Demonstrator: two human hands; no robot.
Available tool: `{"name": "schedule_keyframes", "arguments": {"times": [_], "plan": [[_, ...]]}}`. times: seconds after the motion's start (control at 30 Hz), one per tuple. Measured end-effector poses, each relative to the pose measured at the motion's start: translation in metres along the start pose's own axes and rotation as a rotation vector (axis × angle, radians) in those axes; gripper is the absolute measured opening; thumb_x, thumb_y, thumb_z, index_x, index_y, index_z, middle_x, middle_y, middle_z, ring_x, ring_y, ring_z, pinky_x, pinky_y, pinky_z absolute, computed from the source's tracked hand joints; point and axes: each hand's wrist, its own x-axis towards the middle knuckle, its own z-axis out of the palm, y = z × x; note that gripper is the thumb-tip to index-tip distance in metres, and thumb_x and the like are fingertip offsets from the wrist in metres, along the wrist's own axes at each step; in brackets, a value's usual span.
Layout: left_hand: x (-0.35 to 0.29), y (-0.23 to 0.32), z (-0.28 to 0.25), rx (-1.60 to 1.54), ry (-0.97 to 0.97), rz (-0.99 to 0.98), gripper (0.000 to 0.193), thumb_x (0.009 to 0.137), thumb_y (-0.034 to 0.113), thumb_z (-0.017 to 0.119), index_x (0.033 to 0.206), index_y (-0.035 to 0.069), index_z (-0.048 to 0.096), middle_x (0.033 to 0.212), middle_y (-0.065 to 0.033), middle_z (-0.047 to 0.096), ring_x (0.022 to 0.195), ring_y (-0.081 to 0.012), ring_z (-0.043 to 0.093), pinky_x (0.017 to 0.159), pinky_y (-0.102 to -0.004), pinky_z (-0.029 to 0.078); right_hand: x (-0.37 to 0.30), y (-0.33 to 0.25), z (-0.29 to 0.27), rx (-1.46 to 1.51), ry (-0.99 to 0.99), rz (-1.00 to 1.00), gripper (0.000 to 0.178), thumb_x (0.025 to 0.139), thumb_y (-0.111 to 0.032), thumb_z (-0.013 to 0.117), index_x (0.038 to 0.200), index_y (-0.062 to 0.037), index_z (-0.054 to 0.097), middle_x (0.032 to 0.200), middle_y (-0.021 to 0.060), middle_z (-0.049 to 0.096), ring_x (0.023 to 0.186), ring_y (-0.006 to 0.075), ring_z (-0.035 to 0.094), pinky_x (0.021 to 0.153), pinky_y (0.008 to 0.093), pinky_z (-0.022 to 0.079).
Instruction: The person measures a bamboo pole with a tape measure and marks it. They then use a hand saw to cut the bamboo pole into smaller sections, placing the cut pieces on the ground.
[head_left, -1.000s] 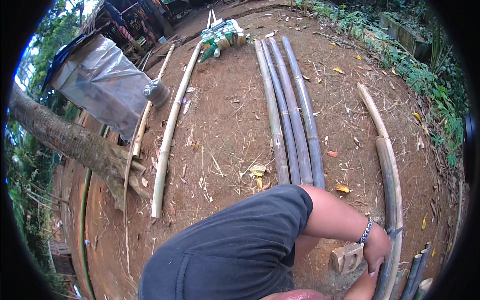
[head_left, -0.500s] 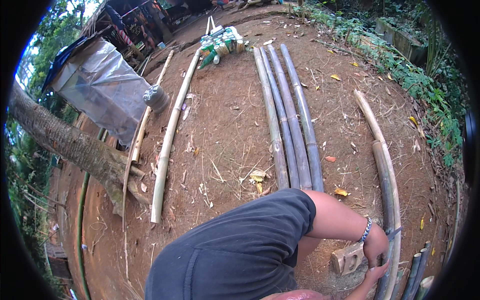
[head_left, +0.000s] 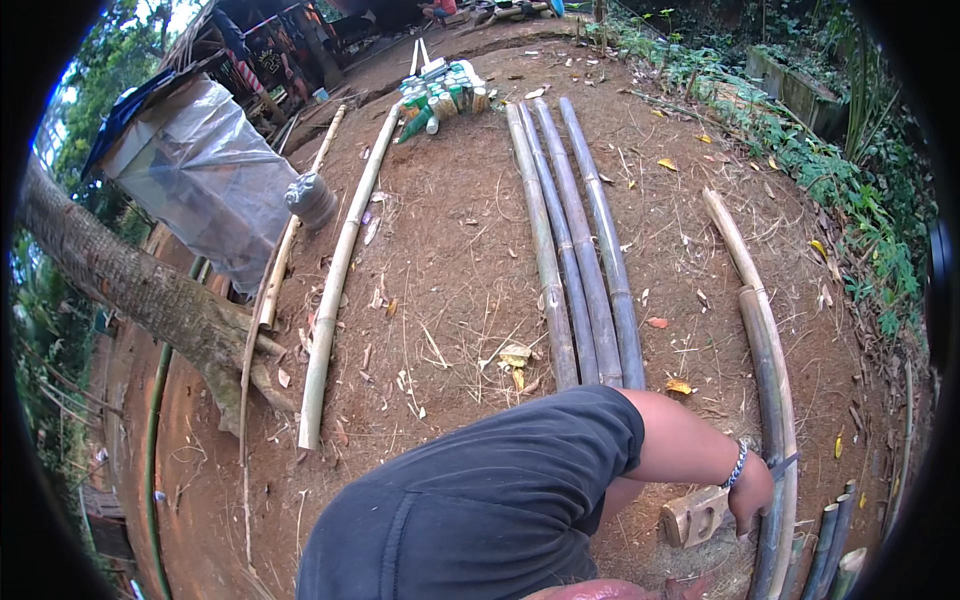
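Observation:
My left hand (head_left: 750, 494), with a chain bracelet at the wrist, reaches across to the lower right. Its fingers bend down against the side of a dark bamboo pole (head_left: 764, 380); what they hold, if anything, is hidden. A flat dark strip (head_left: 786, 465) crosses this pole and the paler bamboo pole (head_left: 742, 245) beside it, right by the hand. My right hand (head_left: 690, 587) shows only as a smear at the lower edge. A notched wooden block (head_left: 696, 516) lies on the ground just left of my left hand.
Several long bamboo poles (head_left: 590, 270) lie side by side ahead. Farther left rests another pale pole (head_left: 345, 260), near a tree trunk (head_left: 130, 260) and a plastic sheet (head_left: 210, 170). Bottles (head_left: 440, 100) are piled at the back. Short bamboo pieces (head_left: 828, 540) stand at lower right.
My right hand has drawn away from the pole toward the lower edge. My left hand stays by the dark strip, and the view has shifted slightly.

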Motion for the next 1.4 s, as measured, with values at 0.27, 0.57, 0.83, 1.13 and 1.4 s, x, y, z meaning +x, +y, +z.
{"name": "schedule_keyframes", "arguments": {"times": [0.27, 0.57, 0.83, 1.13, 1.4], "plan": [[0.025, 0.006, 0.010, 0.044, -0.055, 0.027, 0.087, 0.082, 0.063, 0.072, 0.138, -0.002, 0.059, 0.131, -0.0268, 0.064, 0.126, -0.0395, 0.060, 0.110, -0.0469, 0.046, -0.012, -0.016, -0.026, -0.196, 0.702, -0.840, 0.093, 0.088, -0.047, 0.075, 0.153, 0.0084, 0.036, 0.160, 0.0349, 0.028, 0.152, 0.0457, 0.022, 0.126, 0.0478, 0.021], [0.033, 0.012, 0.015, 0.108, 0.030, 0.027, 0.077, 0.082, 0.065, 0.071, 0.127, 0.003, 0.070, 0.126, -0.0212, 0.070, 0.120, -0.0377, 0.064, 0.106, -0.0460, 0.047, -0.045, -0.045, -0.105, -0.219, 0.630, -0.942, 0.085, 0.088, -0.035, 0.077, 0.153, 0.0030, 0.038, 0.155, 0.0328, 0.038, 0.145, 0.0469, 0.035, 0.120, 0.0497, 0.031], [0.032, 0.015, 0.020, 0.088, -0.038, -0.005, 0.087, 0.082, 0.064, 0.072, 0.139, 0.000, 0.060, 0.136, -0.0247, 0.062, 0.130, -0.0396, 0.057, 0.114, -0.0475, 0.041, -0.110, -0.106, -0.184, 0.142, -0.248, -0.084, 0.085, 0.091, -0.044, 0.072, 0.155, -0.0019, 0.037, 0.156, 0.0314, 0.038, 0.145, 0.0463, 0.036, 0.119, 0.0496, 0.033], [0.039, 0.033, 0.025, 0.109, -0.066, -0.017, 0.086, 0.082, 0.062, 0.073, 0.141, 0.000, 0.059, 0.137, -0.0233, 0.063, 0.129, -0.0372, 0.058, 0.112, -0.0459, 0.044, -0.141, -0.070, -0.132, -0.108, -0.344, -0.010, 0.078, 0.092, -0.052, 0.068, 0.151, -0.0058, 0.046, 0.148, 0.0290, 0.050, 0.139, 0.0473, 0.044, 0.116, 0.0511, 0.037], [0.045, 0.052, 0.047, 0.131, -0.091, 0.039, 0.082, 0.083, 0.060, 0.071, 0.136, -0.002, 0.062, 0.136, -0.0235, 0.063, 0.128, -0.0372, 0.059, 0.111, -0.0459, 0.044, -0.160, -0.088, -0.147, 0.023, -0.445, -0.007, 0.078, 0.092, -0.051, 0.068, 0.148, -0.0003, 0.049, 0.144, 0.0301, 0.054, 0.137, 0.0454, 0.048, 0.114, 0.0499, 0.040]]}}
